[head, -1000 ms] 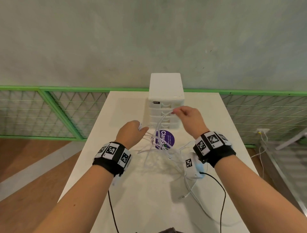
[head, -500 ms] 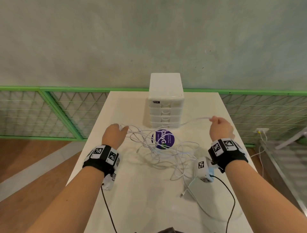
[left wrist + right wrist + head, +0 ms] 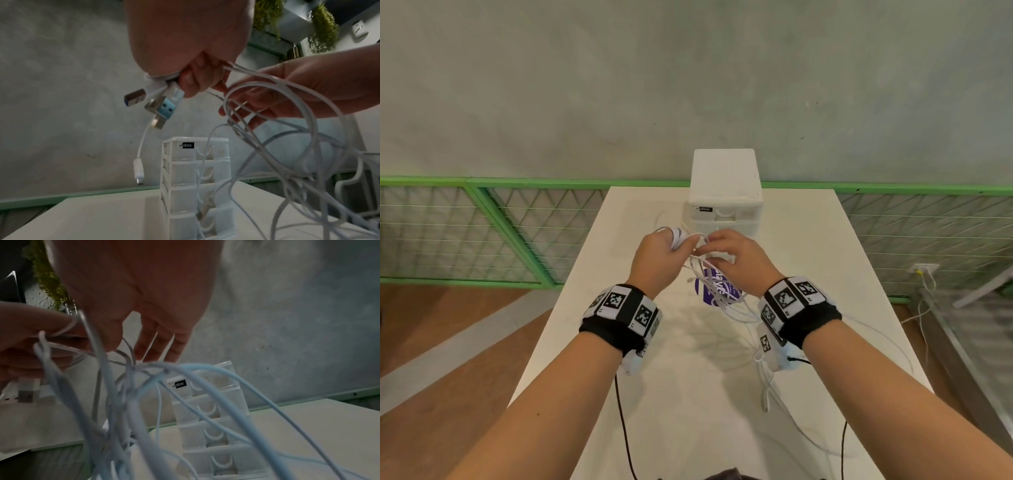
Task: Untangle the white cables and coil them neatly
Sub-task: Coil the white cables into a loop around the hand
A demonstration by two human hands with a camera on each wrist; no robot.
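Note:
The white cables (image 3: 722,299) hang as a tangle from both hands, above the table (image 3: 688,411) and in front of the drawer box. My left hand (image 3: 676,240) grips a bunch of cable with its fingers curled around it. Below that fist (image 3: 197,81) the USB plugs (image 3: 162,107) stick out, and one short end with a small connector (image 3: 138,168) dangles. My right hand (image 3: 709,250) meets the left hand and pinches a strand between thumb and forefinger. Its other fingers (image 3: 156,340) point down into the loops (image 3: 197,367).
A white stack of small drawers (image 3: 724,178) stands at the table's far edge, just behind my hands. A round purple sticker (image 3: 702,291) lies under the tangle. One cable end (image 3: 765,401) trails on the table at the right. Green mesh fencing (image 3: 482,219) borders the far side.
Half a second ago my hands were wide apart with a strand stretched between them. The right hand has swung back to the left hand, and both have risen with the tangle.

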